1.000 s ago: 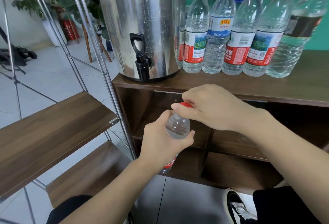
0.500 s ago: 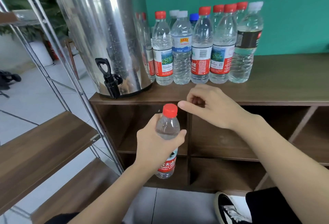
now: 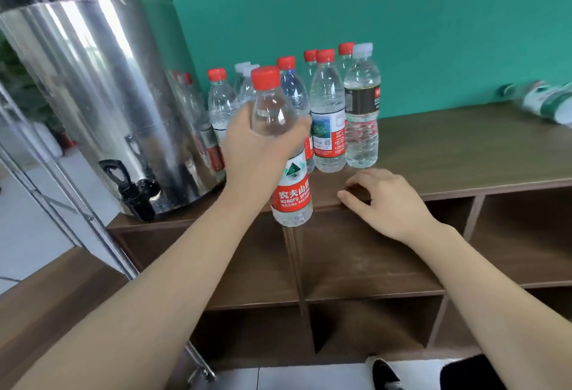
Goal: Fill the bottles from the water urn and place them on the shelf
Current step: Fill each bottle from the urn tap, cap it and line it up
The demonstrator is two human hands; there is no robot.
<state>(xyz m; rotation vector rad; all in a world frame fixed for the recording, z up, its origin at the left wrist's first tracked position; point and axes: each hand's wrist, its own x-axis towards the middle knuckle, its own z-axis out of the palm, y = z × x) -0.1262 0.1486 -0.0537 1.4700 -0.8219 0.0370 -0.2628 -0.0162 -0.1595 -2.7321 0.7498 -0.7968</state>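
Nine or so capped bottles (image 3: 328, 111): standing clustered on the desk (image 3: 464, 148), 12 o'clock of the hands, just right of the urn (image 3: 102, 89).
In hand: left hand (image 3: 257, 148) wrapped round a red-capped Nongfu Spring bottle (image 3: 278, 142), upright, above the desk's front edge, looks full.
Right hand (image 3: 387, 200): fingers loosely curled, holds nothing, resting at the desk edge.
Left to do: set this one down; green-label bottles (image 3: 541, 101) lying at 2 o'clock may be unfilled, can't tell.
Materials: thin ribbed clear plastic; polished steel urn, black tap (image 3: 136, 188); wood-grain laminate.
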